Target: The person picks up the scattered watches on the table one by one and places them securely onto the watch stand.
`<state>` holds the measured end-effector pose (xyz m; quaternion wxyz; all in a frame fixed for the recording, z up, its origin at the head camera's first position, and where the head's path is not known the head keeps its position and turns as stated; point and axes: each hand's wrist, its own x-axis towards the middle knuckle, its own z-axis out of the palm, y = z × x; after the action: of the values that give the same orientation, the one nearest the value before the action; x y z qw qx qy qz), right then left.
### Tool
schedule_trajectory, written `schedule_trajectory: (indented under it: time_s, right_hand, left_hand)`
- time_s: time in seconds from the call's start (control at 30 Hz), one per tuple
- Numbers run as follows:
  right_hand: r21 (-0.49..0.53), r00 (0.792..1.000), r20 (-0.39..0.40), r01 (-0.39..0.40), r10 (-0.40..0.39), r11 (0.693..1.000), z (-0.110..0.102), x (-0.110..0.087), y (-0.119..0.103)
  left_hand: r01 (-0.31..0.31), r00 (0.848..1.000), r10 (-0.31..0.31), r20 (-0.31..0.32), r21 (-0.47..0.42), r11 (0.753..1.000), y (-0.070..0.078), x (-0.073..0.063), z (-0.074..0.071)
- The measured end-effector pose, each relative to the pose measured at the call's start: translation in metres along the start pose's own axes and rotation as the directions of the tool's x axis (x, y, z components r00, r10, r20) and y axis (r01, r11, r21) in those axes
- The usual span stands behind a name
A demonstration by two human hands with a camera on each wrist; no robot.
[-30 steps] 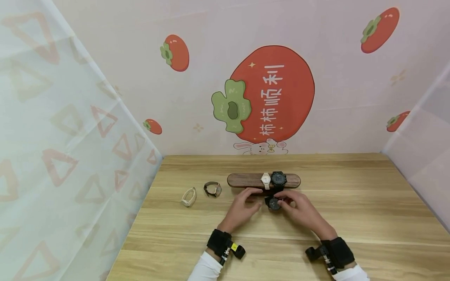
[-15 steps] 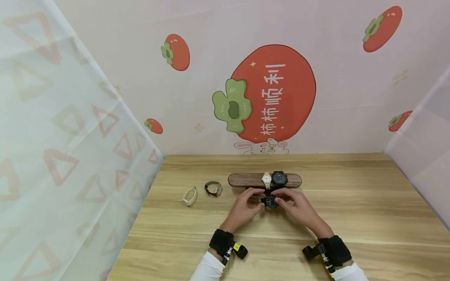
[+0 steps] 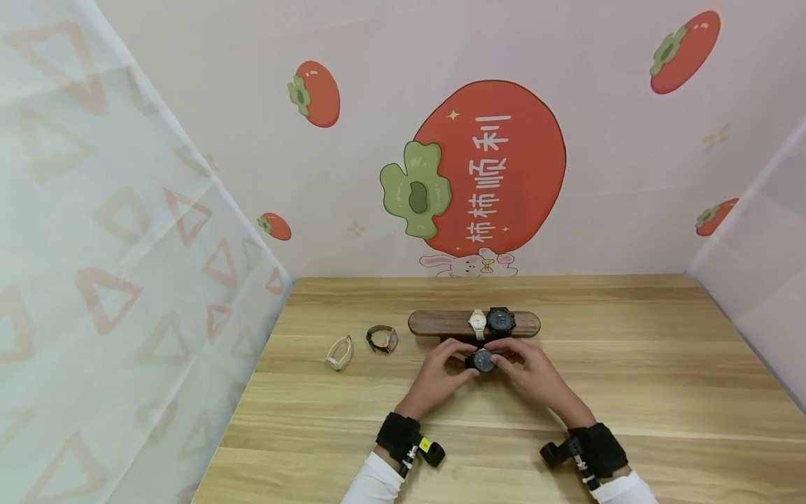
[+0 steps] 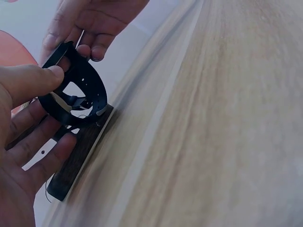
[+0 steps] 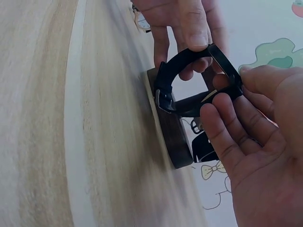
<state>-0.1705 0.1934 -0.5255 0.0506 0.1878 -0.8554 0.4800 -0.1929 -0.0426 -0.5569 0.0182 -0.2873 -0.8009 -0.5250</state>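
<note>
Left hand (image 3: 437,378) and right hand (image 3: 536,376) are gripping a round black watch (image 3: 483,360), white and black watches (image 3: 478,321) already occupying a brown wooden stand (image 3: 441,323), cream and brown watches (image 3: 336,363) lying off it.

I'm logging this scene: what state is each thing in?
Held watch: strap looped, dial showing
Left grip: holding that watch
Right grip: holding it too
Mounted white watch: dial showing
Mounted black watch: dial showing
Stand: bearing those two watches
Brown watch: looped, on table
Loose white watch: looped, on table
</note>
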Motion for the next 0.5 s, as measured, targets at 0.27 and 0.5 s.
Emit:
schedule_trajectory:
  time_s: [0.27,0.5]
  right_hand:
    - [0.012,1.0,0.021,-0.018,0.018,1.0,-0.002,-0.0043,-0.0008]
    - [0.012,0.999,0.03,-0.029,0.029,0.999,-0.0032,-0.0056,0.0011]
  left_hand:
    - [0.012,1.0,-0.012,-0.016,0.015,1.0,-0.0006,-0.0019,-0.0007]
    - [0.014,1.0,-0.014,-0.014,0.008,1.0,-0.0001,-0.0023,-0.0009]
